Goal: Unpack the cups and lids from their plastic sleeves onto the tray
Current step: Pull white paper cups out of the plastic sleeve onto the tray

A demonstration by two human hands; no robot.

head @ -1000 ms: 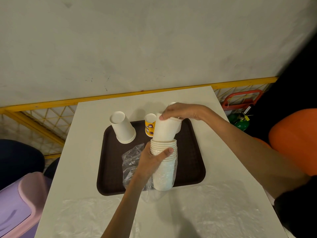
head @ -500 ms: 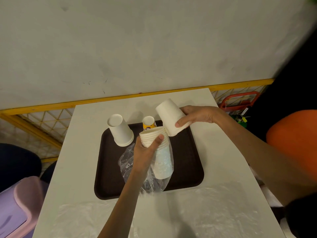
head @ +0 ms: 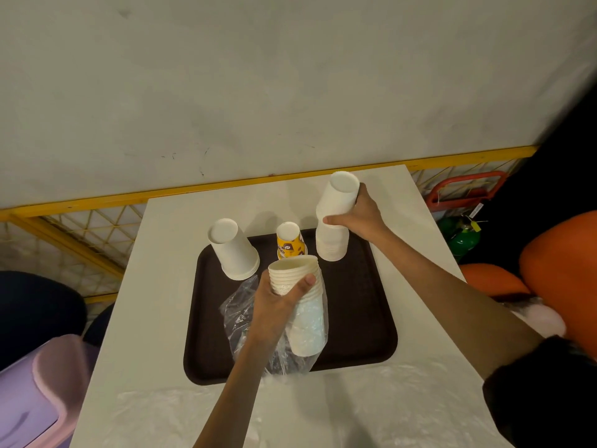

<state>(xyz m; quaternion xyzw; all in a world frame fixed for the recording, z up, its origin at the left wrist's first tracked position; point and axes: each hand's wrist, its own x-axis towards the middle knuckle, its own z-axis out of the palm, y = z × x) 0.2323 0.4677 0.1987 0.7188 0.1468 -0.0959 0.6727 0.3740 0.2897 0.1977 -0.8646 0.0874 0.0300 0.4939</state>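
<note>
White table [head: 168, 318] carried the brown tray [head: 371, 318]. Your left hand [head: 274, 305] gripped the sleeved stack [head: 300, 279], tilted mouth-up, probably so cups would slide free of the plastic sleeve [head: 239, 305]. Your right hand [head: 358, 215] wrapped one inverted cup [head: 339, 198], seating it on the unpacked pile [head: 332, 244] at the tray's far right.

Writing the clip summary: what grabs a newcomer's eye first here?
The left hand grips a tilted cup stack, half out of its sleeve, at the middle of the dark tray. At the tray's far right, the right hand holds an upturned cup over a second stack. A yellow cup and a white cup stand upturned near the far edge.
</note>
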